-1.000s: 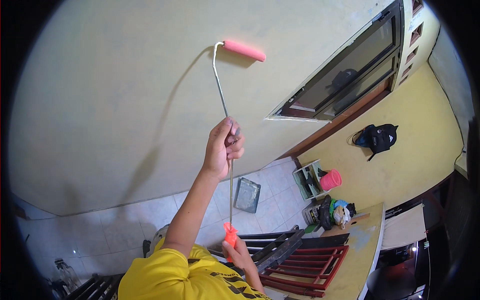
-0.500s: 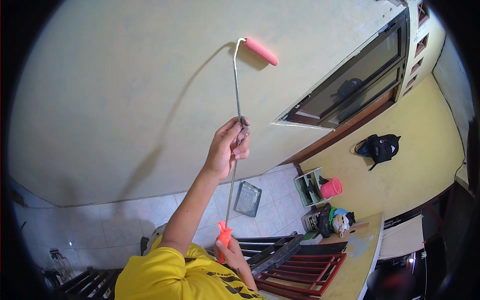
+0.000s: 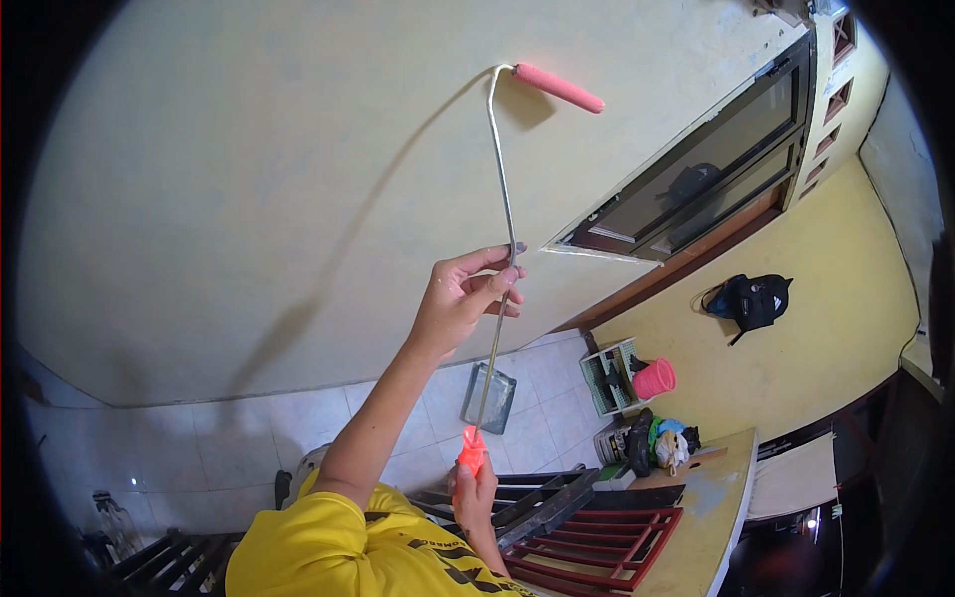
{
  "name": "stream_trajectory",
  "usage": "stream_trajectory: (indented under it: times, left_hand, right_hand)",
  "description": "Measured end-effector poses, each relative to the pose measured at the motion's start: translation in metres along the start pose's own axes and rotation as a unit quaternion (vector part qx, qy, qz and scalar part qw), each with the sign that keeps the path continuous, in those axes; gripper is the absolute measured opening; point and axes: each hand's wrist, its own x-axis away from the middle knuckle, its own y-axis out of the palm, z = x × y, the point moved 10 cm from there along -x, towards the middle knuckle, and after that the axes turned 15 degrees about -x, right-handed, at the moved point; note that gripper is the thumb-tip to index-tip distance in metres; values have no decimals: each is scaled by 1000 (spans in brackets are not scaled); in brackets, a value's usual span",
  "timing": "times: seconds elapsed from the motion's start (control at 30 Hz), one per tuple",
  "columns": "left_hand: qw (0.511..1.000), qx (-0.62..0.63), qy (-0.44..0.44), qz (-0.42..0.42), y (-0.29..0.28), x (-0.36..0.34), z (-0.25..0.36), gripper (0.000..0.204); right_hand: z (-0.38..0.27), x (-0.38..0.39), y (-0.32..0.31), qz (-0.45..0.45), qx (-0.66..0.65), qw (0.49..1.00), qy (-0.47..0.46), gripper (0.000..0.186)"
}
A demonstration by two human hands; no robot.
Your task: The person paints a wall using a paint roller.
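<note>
Black bars (image 3: pixel 550 505) lie near the right grip (image 3: pixel 479 494) clasping an orange handle (image 3: pixel 472 450), left grip (image 3: pixel 460 300) pinching its rod (image 3: pixel 501 174).

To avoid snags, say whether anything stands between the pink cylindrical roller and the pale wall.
Nothing visible stands between the pink roller and the pale wall; the dark-framed glass window lies to the roller's right.

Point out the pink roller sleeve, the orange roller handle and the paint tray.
Pink roller sleeve (image 3: pixel 559 88): head view, middle of its length.
Orange roller handle (image 3: pixel 472 452): head view, part above the right hand (image 3: pixel 477 494).
Paint tray (image 3: pixel 500 394): head view, bare inside surface.
</note>
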Motion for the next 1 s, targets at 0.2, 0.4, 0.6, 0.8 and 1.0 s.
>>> stream_trajectory:
  times: [0.2,0.4,0.6,0.8,1.0]
  left_hand:
    - [1000,17,11,-12,4,0,1,34]
    - [997,63,19,-48,15,5,14,35]
    - [982,151,26,-110,19,9,19,37]
    - [979,170,41,-101,-1,7,23,38]
    - [992,119,40,34,-57,-5,11,34]
  right_hand:
    - [-20,4,2,11,4,999,-45,24]
    - [-18,11,-14,46,73,992,-97,20]
    - [-23,8,-23,72,160,970,-169,21]
    - [-31,-7,12,34,196,957,-212,30]
    - [13,-52,57,-113,44,987,-107,34]
